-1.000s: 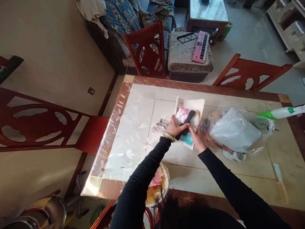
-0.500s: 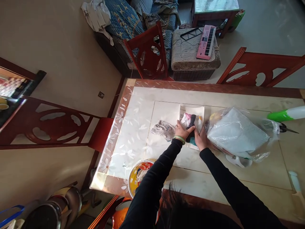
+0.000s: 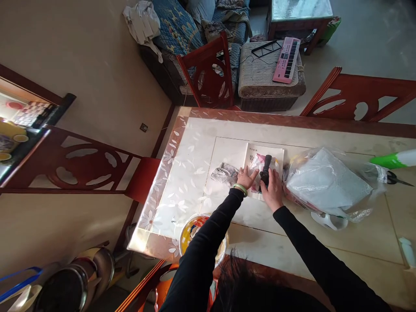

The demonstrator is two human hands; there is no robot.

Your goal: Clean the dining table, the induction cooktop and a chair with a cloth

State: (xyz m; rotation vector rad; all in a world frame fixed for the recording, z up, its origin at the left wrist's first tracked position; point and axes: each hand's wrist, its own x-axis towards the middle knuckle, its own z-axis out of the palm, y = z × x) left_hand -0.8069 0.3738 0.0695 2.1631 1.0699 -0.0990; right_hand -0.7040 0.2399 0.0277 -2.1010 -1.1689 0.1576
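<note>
The black item is lying lengthwise on a pink and white packet, which is resting on a printed booklet on the table. The item's far end is pointing away from the person and leaning slightly right, while its near part is lying between the two hands. The left grip is resting just left of it, fingers spread apart, its thumb reaching toward the item. The right grip is lying over the item's lower right side, covering part of it; whether it is clamping on the item, I cannot tell. A grey cloth is lying near the left grip, and a clear plastic bag is sitting beyond the right one.
</note>
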